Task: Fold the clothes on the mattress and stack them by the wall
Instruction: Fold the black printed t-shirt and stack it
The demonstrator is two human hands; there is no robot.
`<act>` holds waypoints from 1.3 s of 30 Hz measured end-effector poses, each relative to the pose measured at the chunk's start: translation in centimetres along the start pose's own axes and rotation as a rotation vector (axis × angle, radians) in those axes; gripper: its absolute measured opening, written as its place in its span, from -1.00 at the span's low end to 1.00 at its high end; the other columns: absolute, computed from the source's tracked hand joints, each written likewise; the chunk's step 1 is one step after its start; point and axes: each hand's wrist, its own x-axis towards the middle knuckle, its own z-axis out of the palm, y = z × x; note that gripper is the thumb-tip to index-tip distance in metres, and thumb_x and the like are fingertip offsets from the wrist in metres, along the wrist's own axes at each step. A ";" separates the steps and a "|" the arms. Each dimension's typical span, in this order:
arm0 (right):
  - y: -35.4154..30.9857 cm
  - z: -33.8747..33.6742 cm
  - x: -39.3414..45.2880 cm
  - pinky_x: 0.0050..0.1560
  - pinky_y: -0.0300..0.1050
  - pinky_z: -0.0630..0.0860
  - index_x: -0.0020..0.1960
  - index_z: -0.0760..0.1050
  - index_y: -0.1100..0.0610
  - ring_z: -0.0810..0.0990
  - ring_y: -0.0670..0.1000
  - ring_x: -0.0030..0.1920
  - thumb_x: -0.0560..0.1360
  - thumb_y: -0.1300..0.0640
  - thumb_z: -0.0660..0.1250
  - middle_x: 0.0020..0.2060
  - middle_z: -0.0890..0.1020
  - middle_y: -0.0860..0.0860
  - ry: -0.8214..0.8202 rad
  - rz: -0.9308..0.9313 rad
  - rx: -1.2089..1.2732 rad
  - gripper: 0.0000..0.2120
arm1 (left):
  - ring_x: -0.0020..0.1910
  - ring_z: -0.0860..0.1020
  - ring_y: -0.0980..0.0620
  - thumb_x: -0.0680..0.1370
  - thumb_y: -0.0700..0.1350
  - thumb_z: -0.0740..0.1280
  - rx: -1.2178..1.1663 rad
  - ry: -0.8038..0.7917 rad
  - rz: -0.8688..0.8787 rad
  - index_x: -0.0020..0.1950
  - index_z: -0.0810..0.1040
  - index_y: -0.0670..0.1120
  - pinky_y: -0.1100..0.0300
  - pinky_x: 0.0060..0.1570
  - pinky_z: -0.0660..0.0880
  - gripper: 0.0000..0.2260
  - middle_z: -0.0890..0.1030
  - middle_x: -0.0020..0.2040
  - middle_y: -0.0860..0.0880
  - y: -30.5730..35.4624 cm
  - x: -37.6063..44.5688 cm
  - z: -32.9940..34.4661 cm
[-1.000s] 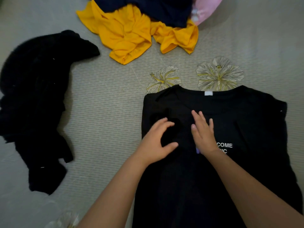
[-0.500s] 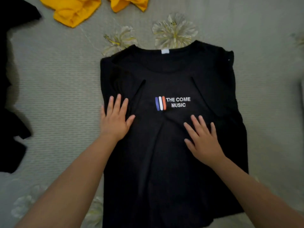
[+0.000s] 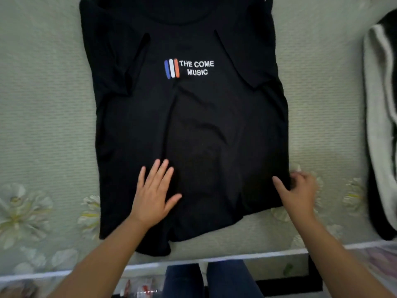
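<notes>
Pressing flat on the lower part of the black T-shirt (image 3: 193, 134), your left hand (image 3: 153, 193) lies with straight, spread fingers and holds nothing. Your right hand (image 3: 297, 192) sits at the shirt's lower right edge; the thumb lies on the cloth and the fingers curl at the hem, though blur keeps you from telling whether they truly pinch it. The shirt lies front up on the mattress (image 3: 47, 117), sleeves folded inward over the chest, a three-bar logo (image 3: 171, 68) and "THE COME MUSIC" printed on it. Its collar is cut off by the top of the frame. The mattress cover is pale grey-green, ribbed, with a printed flower (image 3: 19, 214) near the left front corner. At the right edge a black and white garment (image 3: 380, 117) lies partly out of view. Below the mattress's white front border, your jeans (image 3: 206, 278) show, with blurred clutter on either side.
</notes>
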 end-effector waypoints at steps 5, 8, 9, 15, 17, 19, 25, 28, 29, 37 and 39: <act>0.7 -0.8 -2.3 0.01 -0.28 0.48 0.17 0.49 0.27 0.50 0.02 0.03 0.41 0.32 0.39 0.02 0.55 0.06 -0.348 -0.059 0.338 -0.66 | 0.28 0.25 -0.15 0.55 0.29 -0.18 -0.009 -0.116 -0.079 0.24 0.29 -0.22 -0.03 0.37 -0.01 -0.35 0.52 0.20 -0.31 3.5 -5.6 1.3; 1.9 -2.0 -3.8 -0.15 -0.42 0.46 0.18 0.48 0.27 0.53 -0.01 -0.07 0.43 0.38 0.35 -0.08 0.56 0.01 -0.438 -0.117 0.396 -0.68 | 0.29 0.27 -0.25 0.50 0.36 -0.20 0.002 -0.198 -0.175 0.26 0.29 -0.20 -0.27 0.26 0.25 -0.29 0.49 0.21 -0.36 4.9 -7.8 1.7; 2.3 -2.6 -4.0 -0.15 -0.41 0.47 0.18 0.47 0.28 0.54 -0.04 -0.10 0.44 0.38 0.33 -0.08 0.56 0.02 -0.425 -0.109 0.439 -0.69 | 0.28 0.32 -0.33 0.49 0.36 -0.20 -0.006 -0.226 -0.212 0.25 0.30 -0.21 -0.34 0.13 0.31 -0.27 0.48 0.20 -0.39 5.2 -8.4 1.6; 4.4 -6.8 -4.0 -0.15 -0.46 0.51 -0.08 0.48 0.16 0.60 -0.30 -0.21 0.51 0.35 0.23 -0.15 0.58 -0.05 -0.385 -0.163 0.717 -0.87 | 0.40 0.24 -0.30 0.45 -0.12 0.35 -0.095 -0.148 -0.381 0.38 0.29 -0.30 -0.23 0.31 0.20 -0.44 0.29 0.38 -0.34 5.6 -9.7 1.9; 4.6 -7.1 -4.2 -0.11 -0.40 0.53 -0.17 0.44 0.07 0.57 -0.33 -0.16 0.53 0.31 0.22 -0.09 0.57 -0.07 -0.395 -0.208 0.702 -0.82 | 0.39 0.26 -0.28 0.37 -0.40 0.34 -0.140 -0.094 -0.406 0.40 0.23 -0.31 -0.17 0.30 0.23 -0.38 0.31 0.37 -0.34 5.5 -9.7 2.0; 4.6 -6.9 -4.2 0.08 -0.39 0.47 -0.21 0.45 0.09 0.47 -0.35 0.08 0.53 0.28 0.23 0.18 0.46 -0.14 -0.383 -0.269 0.638 -0.83 | 0.34 0.31 -0.27 0.38 -0.50 0.25 -0.119 -0.032 -0.460 0.42 0.23 -0.28 -0.13 0.23 0.30 -0.38 0.36 0.34 -0.31 5.6 -9.9 1.6; 4.6 -5.1 -3.8 -0.32 -0.36 0.33 -0.29 0.31 0.03 0.34 -0.10 -0.36 0.55 0.18 0.21 -0.38 0.39 -0.06 -0.282 -0.278 0.519 -0.75 | -0.08 0.56 -0.30 0.24 -0.56 0.33 0.002 -0.016 -0.389 0.10 0.55 -0.35 -0.10 -0.21 0.50 -0.55 0.60 -0.02 -0.31 5.5 -10.7 1.3; 5.1 -5.4 -3.1 -0.45 -0.34 0.24 -0.33 0.21 0.02 0.27 -0.09 -0.41 0.55 0.16 0.22 -0.43 0.31 -0.04 -0.112 -0.236 0.378 -0.69 | -0.42 0.55 -0.29 -0.01 -0.62 0.40 0.055 0.022 -0.272 -0.17 0.60 -0.40 -0.04 -0.51 0.49 -0.56 0.60 -0.31 -0.31 5.3 -11.7 1.2; 5.4 -5.7 -2.8 -0.43 -0.29 0.23 -0.33 0.20 0.04 0.28 -0.07 -0.40 0.54 0.16 0.23 -0.42 0.33 -0.01 -0.107 -0.188 0.340 -0.68 | -0.38 0.55 -0.31 0.04 -0.63 0.39 0.037 0.010 -0.297 -0.15 0.59 -0.42 -0.07 -0.48 0.49 -0.58 0.60 -0.29 -0.33 5.3 -11.9 1.0; 8.2 -7.1 -0.4 -0.04 -0.01 0.39 -0.05 0.46 0.30 0.53 0.25 0.04 0.50 -0.05 0.28 -0.07 0.56 0.30 -0.128 0.080 -0.039 -0.64 | -0.25 0.58 -0.36 -0.01 -0.54 0.48 0.030 0.005 -0.236 -0.02 0.59 -0.38 -0.10 -0.45 0.53 -0.44 0.60 -0.14 -0.36 6.8 -13.0 2.1; 8.8 -6.5 -1.0 0.08 0.03 0.39 0.21 0.36 0.33 0.48 0.28 0.15 0.52 -0.05 0.25 0.10 0.53 0.32 -0.056 0.039 -0.145 -0.52 | -0.11 0.56 -0.39 0.01 -0.48 0.52 -0.048 0.038 -0.304 0.08 0.56 -0.37 -0.18 -0.27 0.54 -0.38 0.57 0.00 -0.38 7.4 -13.3 2.9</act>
